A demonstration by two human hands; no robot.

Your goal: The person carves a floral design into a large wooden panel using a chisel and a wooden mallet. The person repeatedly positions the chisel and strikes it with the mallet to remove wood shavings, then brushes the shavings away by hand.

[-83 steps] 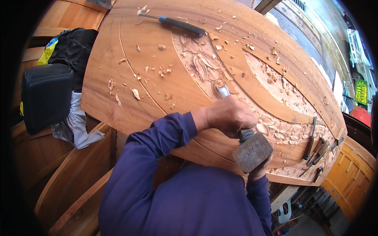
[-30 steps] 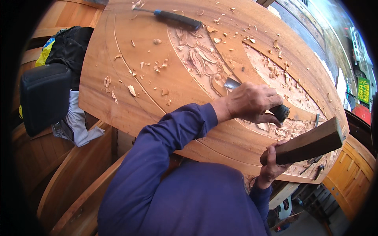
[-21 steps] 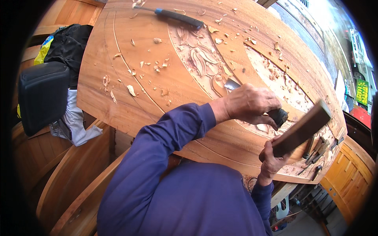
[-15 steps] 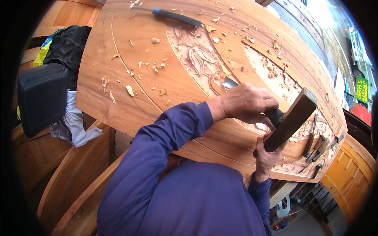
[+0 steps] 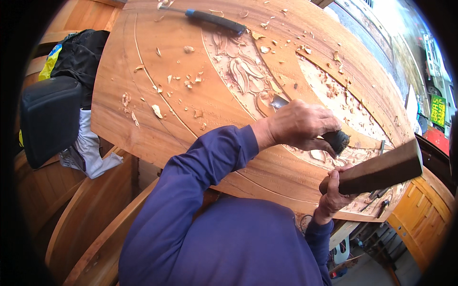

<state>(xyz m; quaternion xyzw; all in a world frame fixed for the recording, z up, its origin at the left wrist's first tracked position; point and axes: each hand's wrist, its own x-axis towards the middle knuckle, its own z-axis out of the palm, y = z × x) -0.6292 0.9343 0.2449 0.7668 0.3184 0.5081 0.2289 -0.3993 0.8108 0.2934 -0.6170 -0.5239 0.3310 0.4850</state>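
The wooden panel is streaked orange-brown, its leaf relief at centre paler. Mallet, lower right: dark brown. Gouge, centre: silver blade, black handle end. Shirt, bottom: navy-purple. Hand tool, upper left: black grip, blue collar.

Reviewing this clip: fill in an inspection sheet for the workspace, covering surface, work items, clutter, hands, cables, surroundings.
Surface: wooden panel, with carved leaves in a recessed band.
Work items: broad-bladed chisel, its blade over the band, contact unclear; wooden block, apart from the chisel in this view.
Clutter: scattered shavings; dark-handled tool lying near the far edge; more tools at right, partly hidden.
Hands: left hand grips the chisel; right hand grips the block.
Cables: none clearly made out.
Surroundings: black padded item and pale cloth at left; vehicle outside, upper right.
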